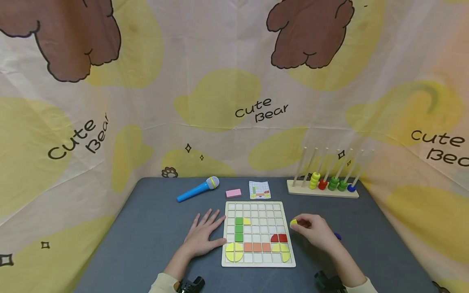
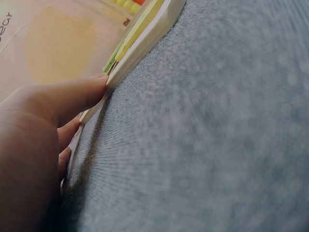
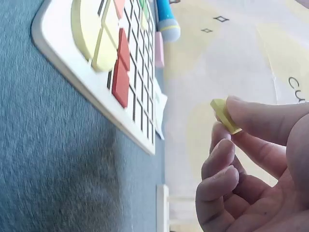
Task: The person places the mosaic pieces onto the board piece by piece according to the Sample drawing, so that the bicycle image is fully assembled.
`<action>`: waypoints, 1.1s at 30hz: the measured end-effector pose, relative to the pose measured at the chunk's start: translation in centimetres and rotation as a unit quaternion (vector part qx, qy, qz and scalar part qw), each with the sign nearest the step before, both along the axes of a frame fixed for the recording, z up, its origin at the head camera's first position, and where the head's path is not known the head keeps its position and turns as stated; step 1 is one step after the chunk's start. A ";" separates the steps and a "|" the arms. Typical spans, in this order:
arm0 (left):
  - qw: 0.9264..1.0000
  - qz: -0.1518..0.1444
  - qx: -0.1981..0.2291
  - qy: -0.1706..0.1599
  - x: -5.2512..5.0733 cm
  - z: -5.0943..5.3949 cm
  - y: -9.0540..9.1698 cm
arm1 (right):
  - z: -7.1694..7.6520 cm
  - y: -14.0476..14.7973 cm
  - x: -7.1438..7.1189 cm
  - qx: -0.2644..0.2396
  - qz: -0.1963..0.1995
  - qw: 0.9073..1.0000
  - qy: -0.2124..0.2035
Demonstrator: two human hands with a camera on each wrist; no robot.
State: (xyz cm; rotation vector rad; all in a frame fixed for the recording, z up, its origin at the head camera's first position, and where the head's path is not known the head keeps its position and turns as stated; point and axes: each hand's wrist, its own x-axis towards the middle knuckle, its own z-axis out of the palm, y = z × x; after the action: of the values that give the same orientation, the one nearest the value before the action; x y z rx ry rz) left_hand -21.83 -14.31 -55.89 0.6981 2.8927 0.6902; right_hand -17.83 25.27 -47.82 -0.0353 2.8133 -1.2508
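Observation:
A white grid board (image 1: 256, 265) lies flat on the grey table. My left hand (image 1: 200, 239) is spread at its left side, fingers straight; in the left wrist view the thumb (image 2: 82, 96) touches the board's edge. Between thumb and fingertips, my right hand (image 1: 314, 232) pinches a small yellow tile (image 3: 224, 116) with a curved side, held up just off the board's right edge. On the grid sit a column of green tiles (image 1: 239, 229), a row of salmon tiles (image 1: 257, 247), two red tiles (image 1: 282, 238) and several yellow tiles (image 1: 230, 256), some rounded.
Behind the board lie a blue toy microphone (image 1: 196, 191), a pink block (image 1: 233, 193) and a pattern card (image 1: 259, 190). A peg rack (image 1: 322, 191) with coloured beads stands at the back right. Something dark blue (image 1: 337, 236) is partly hidden by the right wrist. A printed curtain (image 1: 220, 142) hangs behind.

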 end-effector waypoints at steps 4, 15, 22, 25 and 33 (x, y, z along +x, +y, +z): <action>1.000 -0.001 0.007 0.009 0.0 -0.2 -0.1 | 0.0 -0.6 0.3 -0.008 0.010 1.000 0.001; 1.000 0.002 -0.012 -0.005 0.0 -0.1 -0.2 | -0.1 -2.5 1.0 -0.038 0.028 0.998 -0.034; 1.000 0.000 -0.013 -0.005 -0.1 -0.2 -0.1 | -0.7 -3.3 1.6 -0.040 0.056 0.996 -0.051; 1.000 -0.001 -0.008 -0.007 0.0 -0.2 -0.2 | -1.0 -3.5 1.8 -0.043 0.076 0.995 -0.052; 1.000 -0.003 -0.012 -0.004 -0.1 -0.3 -0.2 | -1.6 -4.2 2.4 -0.020 0.114 0.991 -0.074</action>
State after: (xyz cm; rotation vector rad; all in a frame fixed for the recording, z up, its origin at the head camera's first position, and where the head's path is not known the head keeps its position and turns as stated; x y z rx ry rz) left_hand -21.95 -14.48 -56.16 0.7003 2.8854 0.6543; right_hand -15.39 21.07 -49.37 -0.2464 2.5721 -1.2044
